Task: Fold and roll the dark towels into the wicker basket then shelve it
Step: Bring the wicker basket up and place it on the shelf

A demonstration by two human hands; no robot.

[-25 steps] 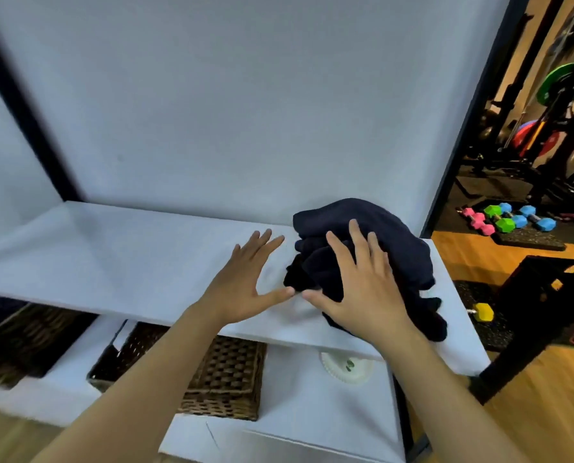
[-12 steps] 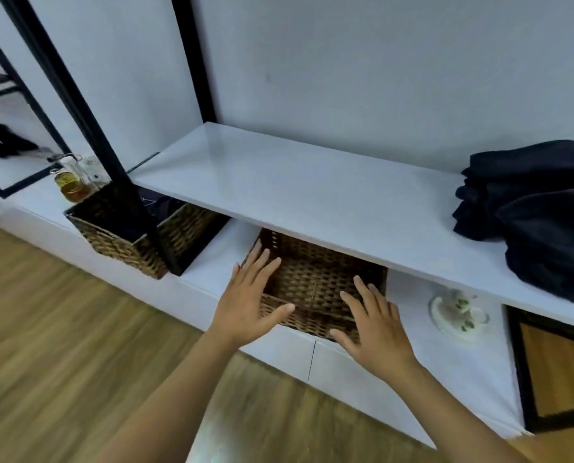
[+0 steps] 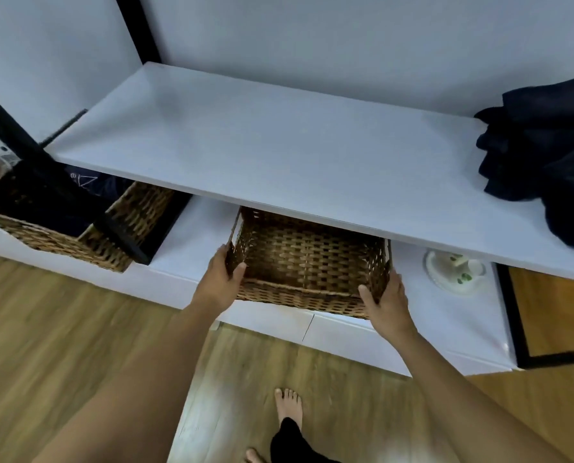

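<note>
An empty brown wicker basket [image 3: 307,262] sits on the lower white shelf, partly under the upper white shelf [image 3: 279,148]. My left hand [image 3: 220,279] grips its left front corner, thumb inside the rim. My right hand [image 3: 387,300] grips the right front corner the same way. A heap of dark navy towels [image 3: 546,155] lies at the right end of the upper shelf, cut off by the frame edge.
A second wicker basket [image 3: 78,225] holding dark cloth stands on the lower shelf at left, behind a black frame post [image 3: 45,162]. A white dish [image 3: 456,269] sits right of the basket. Wooden floor and my bare feet [image 3: 289,406] lie below.
My hands left the towel heap, came down to the lower shelf and took hold of the basket's two front corners. The view swung left and downward.
</note>
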